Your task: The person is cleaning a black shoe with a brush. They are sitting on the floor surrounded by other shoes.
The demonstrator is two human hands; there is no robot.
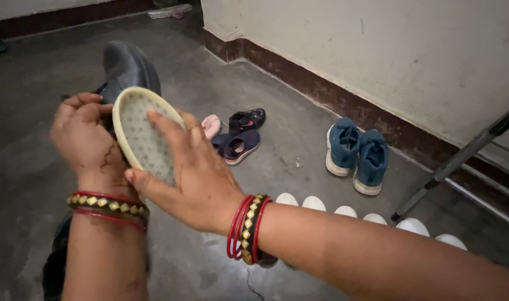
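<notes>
- Nearest us, we see our right hand [196, 175] laid flat on the pale textured sole [143, 136], its fingers spread along the sole's face and the thumb hooked under its lower edge.
- Our left hand [87, 139] closes around the same black shoe [126, 69] from behind, fingers curled over the sole's left rim, so the shoe is held up between both hands, sole turned toward us.
- Both wrists carry red and gold-studded bangles [247, 228].
- Beyond our right fingertips, a dark blue sandal [237, 146], a black sandal [247, 119] and a small pink shoe [211, 125] lie together on the grey concrete floor [276, 167].
- Farther right of our fingers, a pair of blue sneakers [357, 156] stands beside the wall.
- Below them runs a row of white toe caps [346, 212].
- A metal rack leg [460, 159] slants at far right.
- The off-white wall [405, 56] has a dark red base band [321, 89].
</notes>
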